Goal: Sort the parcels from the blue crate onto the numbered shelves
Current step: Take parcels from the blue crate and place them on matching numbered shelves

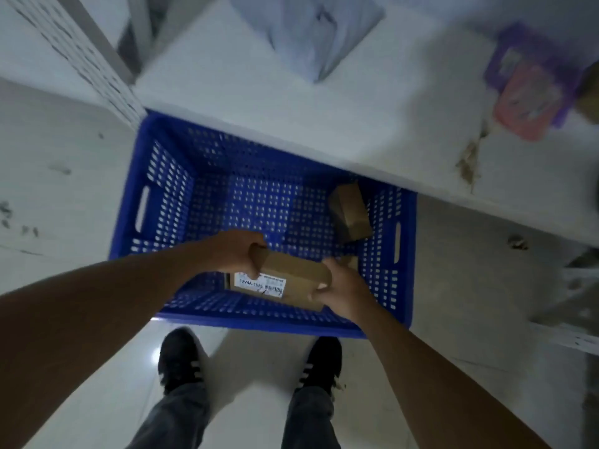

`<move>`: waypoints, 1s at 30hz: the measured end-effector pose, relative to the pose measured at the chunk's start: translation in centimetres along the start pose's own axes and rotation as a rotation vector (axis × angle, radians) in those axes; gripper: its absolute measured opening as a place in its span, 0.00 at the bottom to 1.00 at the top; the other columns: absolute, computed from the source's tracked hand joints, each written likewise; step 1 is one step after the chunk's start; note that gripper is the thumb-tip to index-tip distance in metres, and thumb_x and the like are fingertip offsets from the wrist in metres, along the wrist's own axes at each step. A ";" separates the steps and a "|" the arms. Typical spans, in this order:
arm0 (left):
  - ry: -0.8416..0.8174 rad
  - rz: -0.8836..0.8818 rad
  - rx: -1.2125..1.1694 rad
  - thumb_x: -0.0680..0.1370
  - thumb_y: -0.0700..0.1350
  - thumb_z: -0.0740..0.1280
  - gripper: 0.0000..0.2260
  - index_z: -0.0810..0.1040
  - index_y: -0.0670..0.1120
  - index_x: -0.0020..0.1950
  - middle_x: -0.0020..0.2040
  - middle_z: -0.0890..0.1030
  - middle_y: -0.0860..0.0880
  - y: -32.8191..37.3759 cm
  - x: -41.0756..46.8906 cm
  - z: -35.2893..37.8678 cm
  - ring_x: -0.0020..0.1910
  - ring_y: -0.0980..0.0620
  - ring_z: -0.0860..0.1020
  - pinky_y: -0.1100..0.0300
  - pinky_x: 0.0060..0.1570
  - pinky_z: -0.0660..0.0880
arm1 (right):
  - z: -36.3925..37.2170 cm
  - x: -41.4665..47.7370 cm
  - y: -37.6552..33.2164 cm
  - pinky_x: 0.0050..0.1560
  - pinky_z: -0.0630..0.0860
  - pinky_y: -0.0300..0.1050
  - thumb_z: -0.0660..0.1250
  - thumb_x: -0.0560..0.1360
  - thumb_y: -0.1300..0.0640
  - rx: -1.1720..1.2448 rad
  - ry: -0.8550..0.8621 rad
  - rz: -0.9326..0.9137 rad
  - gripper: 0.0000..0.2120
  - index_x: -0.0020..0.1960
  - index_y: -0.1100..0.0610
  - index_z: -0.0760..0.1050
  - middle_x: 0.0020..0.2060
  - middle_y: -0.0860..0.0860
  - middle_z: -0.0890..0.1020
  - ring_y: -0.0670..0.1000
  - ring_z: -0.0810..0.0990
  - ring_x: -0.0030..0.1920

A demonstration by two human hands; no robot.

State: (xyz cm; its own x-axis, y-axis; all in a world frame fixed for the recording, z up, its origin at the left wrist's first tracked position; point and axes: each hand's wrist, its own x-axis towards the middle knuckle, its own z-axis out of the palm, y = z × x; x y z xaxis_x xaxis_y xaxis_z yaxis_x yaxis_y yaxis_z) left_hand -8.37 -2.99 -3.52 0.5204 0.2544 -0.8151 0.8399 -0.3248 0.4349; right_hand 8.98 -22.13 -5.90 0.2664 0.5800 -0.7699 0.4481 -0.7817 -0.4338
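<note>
Here, the left hand (pixel 238 252) and right hand (pixel 340 288) each grip an end of the labelled brown cardboard parcel (pixel 291 280) inside the perforated blue plastic crate (pixel 168 186), where a tilted lift could snag its near wall.

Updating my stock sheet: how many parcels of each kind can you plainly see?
Brown cardboard boxes in the blue plastic crate: 2
Pale grey plastic mailer bag on the white shelf: 1
Purple-and-pink packet on the shelf: 1
Total: 4

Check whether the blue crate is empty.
Not empty: the blue crate holds a small brown box far right; left hand and right hand grip a labelled box.
</note>
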 end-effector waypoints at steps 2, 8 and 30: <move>0.112 0.032 -0.161 0.69 0.45 0.80 0.26 0.75 0.51 0.65 0.56 0.79 0.51 0.5 -3.7 -3.6 0.54 0.50 0.79 0.59 0.49 0.74 | -2.4 -4.5 -2.8 0.50 0.80 0.53 0.80 0.70 0.53 0.135 0.019 0.016 0.20 0.57 0.52 0.76 0.50 0.53 0.83 0.54 0.82 0.49; 0.254 0.017 -0.776 0.71 0.46 0.78 0.20 0.78 0.52 0.60 0.56 0.83 0.47 5.2 -21.8 -10.9 0.53 0.45 0.81 0.46 0.49 0.77 | -9.5 -22.1 -12.7 0.50 0.80 0.46 0.78 0.74 0.56 0.501 0.068 0.089 0.37 0.78 0.51 0.64 0.69 0.51 0.75 0.51 0.79 0.58; 0.869 0.864 -0.524 0.72 0.46 0.78 0.26 0.75 0.48 0.68 0.59 0.82 0.46 26.8 -85.4 -21.7 0.55 0.47 0.84 0.51 0.51 0.82 | -21.9 -77.1 -38.5 0.53 0.84 0.49 0.76 0.75 0.60 0.685 0.429 -0.829 0.15 0.60 0.54 0.78 0.53 0.49 0.88 0.48 0.88 0.52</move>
State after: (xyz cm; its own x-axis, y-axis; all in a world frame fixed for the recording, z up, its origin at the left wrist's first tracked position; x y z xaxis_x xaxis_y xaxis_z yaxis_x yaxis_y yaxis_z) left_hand -26.91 -13.69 86.03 0.6765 0.7036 0.2174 0.0499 -0.3384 0.9397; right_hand -10.09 -31.70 80.41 0.4333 0.9006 0.0349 0.0998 -0.0094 -0.9950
